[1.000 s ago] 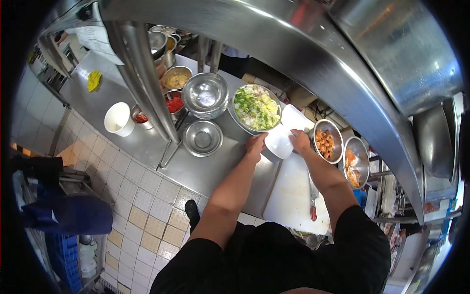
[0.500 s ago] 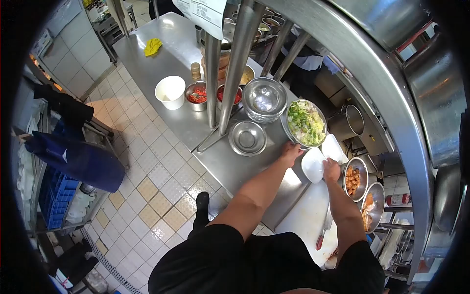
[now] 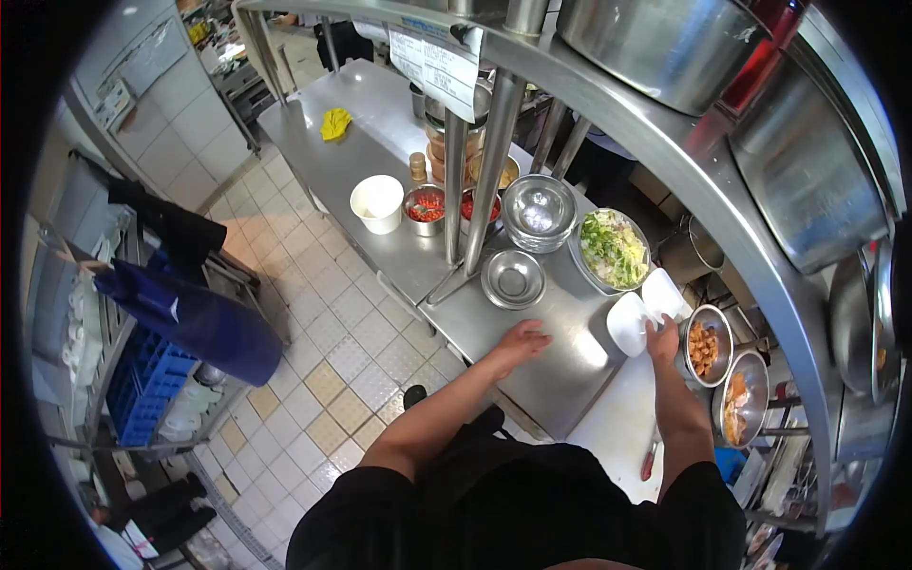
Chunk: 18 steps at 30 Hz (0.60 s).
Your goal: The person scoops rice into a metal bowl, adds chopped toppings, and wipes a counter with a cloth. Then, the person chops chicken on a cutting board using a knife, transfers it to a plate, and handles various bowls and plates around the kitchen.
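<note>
My left hand [image 3: 522, 346] hovers over the steel counter [image 3: 560, 380], fingers apart and holding nothing, just below a small steel bowl [image 3: 513, 279]. My right hand [image 3: 662, 339] grips the edge of a white dish [image 3: 628, 324]. A second white dish [image 3: 663, 294] lies beside it. Above the dishes stands a large bowl of chopped greens [image 3: 614, 251]. To the right of my right hand is a steel bowl of browned pieces [image 3: 706, 345], with a bowl of orange pieces [image 3: 741, 399] below it. A red-handled knife [image 3: 649, 462] lies on the white cutting board [image 3: 608, 429].
Stacked steel bowls [image 3: 540, 213], a bowl of chopped red pieces [image 3: 426, 210], a white tub [image 3: 377, 203] and a yellow cloth [image 3: 335, 123] stand or lie farther left. Shelf posts [image 3: 489, 171] rise from the counter. An overhead shelf holds large pots [image 3: 665, 47].
My left hand has come away from the white dish and the greens bowl, moving left with its fingers opened. My right hand stays on the dish. The view has swung to the left.
</note>
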Each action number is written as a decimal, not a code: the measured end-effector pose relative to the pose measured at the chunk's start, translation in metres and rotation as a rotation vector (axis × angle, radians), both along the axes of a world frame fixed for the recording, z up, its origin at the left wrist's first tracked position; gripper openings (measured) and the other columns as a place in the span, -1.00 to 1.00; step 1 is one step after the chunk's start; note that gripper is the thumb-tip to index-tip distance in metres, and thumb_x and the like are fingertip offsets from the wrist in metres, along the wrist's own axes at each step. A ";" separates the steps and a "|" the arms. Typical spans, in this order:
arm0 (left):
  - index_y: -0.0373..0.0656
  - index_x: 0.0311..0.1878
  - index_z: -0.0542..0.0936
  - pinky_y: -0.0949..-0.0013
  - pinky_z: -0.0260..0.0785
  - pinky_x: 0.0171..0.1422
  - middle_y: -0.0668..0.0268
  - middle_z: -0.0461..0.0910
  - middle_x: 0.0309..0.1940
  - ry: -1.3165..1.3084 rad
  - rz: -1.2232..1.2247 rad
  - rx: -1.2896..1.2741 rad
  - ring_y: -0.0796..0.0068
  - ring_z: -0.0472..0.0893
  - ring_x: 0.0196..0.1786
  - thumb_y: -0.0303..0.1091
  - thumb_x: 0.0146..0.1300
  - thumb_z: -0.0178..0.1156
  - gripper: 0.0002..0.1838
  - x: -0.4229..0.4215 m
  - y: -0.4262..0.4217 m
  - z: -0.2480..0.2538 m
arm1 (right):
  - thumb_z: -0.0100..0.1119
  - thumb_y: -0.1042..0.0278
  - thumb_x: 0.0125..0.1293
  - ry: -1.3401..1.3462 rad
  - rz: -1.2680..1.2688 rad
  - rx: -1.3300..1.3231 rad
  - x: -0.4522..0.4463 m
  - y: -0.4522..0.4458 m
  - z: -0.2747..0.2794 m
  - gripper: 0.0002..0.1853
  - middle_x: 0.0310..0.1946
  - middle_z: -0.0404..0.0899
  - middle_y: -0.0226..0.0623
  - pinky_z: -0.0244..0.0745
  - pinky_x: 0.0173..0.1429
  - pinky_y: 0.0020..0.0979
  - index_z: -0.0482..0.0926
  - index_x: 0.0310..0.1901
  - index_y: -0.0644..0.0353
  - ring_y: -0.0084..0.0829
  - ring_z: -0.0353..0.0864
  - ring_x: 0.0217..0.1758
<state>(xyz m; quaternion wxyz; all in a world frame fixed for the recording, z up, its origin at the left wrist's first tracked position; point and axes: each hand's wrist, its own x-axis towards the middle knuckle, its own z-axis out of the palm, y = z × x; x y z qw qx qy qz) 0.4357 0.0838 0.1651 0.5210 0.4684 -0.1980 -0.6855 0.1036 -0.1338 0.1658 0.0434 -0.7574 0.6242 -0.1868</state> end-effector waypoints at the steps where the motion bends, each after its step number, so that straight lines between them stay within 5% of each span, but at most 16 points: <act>1: -0.20 0.34 0.26 0.32 0.37 0.23 0.19 0.50 0.07 0.006 -0.009 -0.008 0.41 0.50 0.09 -0.28 0.24 0.28 -0.35 0.016 0.016 -0.003 | 0.30 0.05 0.14 0.006 -0.028 -0.032 -0.002 0.003 -0.002 -0.40 0.10 0.47 0.07 0.33 0.29 -0.16 0.48 0.11 0.33 0.01 0.43 0.20; 4: -0.22 0.20 0.43 0.35 0.41 0.18 0.26 0.55 -0.01 -0.002 0.011 -0.043 0.42 0.53 0.07 -0.42 0.22 0.26 -0.53 0.062 0.063 -0.006 | 0.38 0.16 0.07 -0.057 -0.042 -0.407 0.001 0.022 -0.002 -0.57 -0.12 0.54 -0.01 0.38 0.14 -0.11 0.53 -0.16 0.32 0.01 0.48 0.00; 6: -0.25 0.14 0.47 0.36 0.46 0.11 0.24 0.54 0.01 -0.062 0.030 -0.010 0.40 0.54 0.06 -0.51 0.21 0.23 -0.60 0.093 0.093 0.001 | 0.36 0.22 0.12 -0.216 -0.145 -0.334 0.007 0.044 0.005 -0.68 -0.29 0.53 -0.04 0.38 -0.03 -0.13 0.54 -0.27 0.30 -0.01 0.48 -0.18; 7: -0.26 0.11 0.50 0.34 0.47 0.09 0.24 0.55 0.02 -0.108 0.061 0.012 0.39 0.56 0.03 -0.54 0.20 0.22 -0.62 0.107 0.107 0.006 | 0.30 0.24 0.20 -0.165 -0.189 -0.673 0.015 0.056 -0.003 -0.75 -0.35 0.53 -0.06 0.38 -0.03 -0.16 0.55 -0.34 0.28 -0.02 0.49 -0.20; 10: -0.28 0.10 0.52 0.29 0.47 0.11 0.22 0.56 0.02 -0.282 0.059 0.068 0.37 0.57 0.05 -0.59 0.14 0.26 -0.59 0.154 0.142 -0.003 | 0.06 0.31 0.37 -0.427 -0.362 -0.410 0.051 0.123 0.008 -0.78 -0.27 0.59 0.03 0.41 0.05 -0.19 0.60 -0.29 0.28 0.00 0.54 -0.14; 15: -0.25 0.04 0.57 0.37 0.44 0.08 0.25 0.57 -0.03 -0.444 -0.047 0.019 0.43 0.55 0.02 -0.54 0.15 0.29 -0.65 0.209 0.162 -0.022 | 0.07 0.59 0.15 -0.445 -0.473 -0.316 0.062 0.185 0.009 -0.73 -0.12 0.54 -0.05 0.41 0.13 -0.21 0.47 -0.08 0.24 -0.06 0.52 0.00; 18: -0.23 0.02 0.59 0.42 0.41 0.07 0.30 0.59 -0.07 -0.493 -0.182 -0.044 0.49 0.55 -0.02 -0.48 0.18 0.30 -0.68 0.208 0.129 0.007 | 0.20 0.45 0.19 -0.520 -0.434 -0.386 -0.003 0.168 0.009 -0.93 -0.32 0.63 -0.22 0.46 0.02 -0.34 0.57 -0.28 0.14 -0.28 0.62 -0.16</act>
